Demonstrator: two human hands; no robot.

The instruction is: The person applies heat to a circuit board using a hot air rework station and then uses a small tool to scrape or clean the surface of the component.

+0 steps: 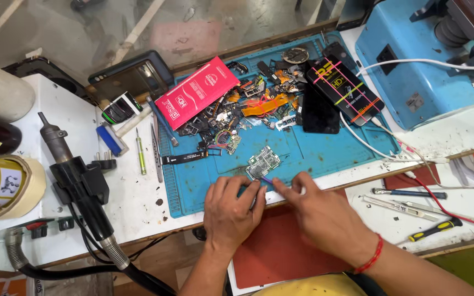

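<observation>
While left hand [231,205] pins circuit board [263,162]; right hand [316,205] pinches tool [267,179]

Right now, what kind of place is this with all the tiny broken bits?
Most likely a phone repair bench. The hands, left hand and right hand, work on a small circuit board on a blue repair mat, beside a heap of phone parts and a hot-air gun.

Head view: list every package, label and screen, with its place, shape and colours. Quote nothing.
Red flat pack: rectangular, white print, tilted at the blue mat's upper left.
Phone: black, crossed by pink, yellow and orange stripes, at the mat's upper right.
Dark screen panel: plain black, beside that phone.
Tape roll: beige with black-and-white label, far left.
</observation>
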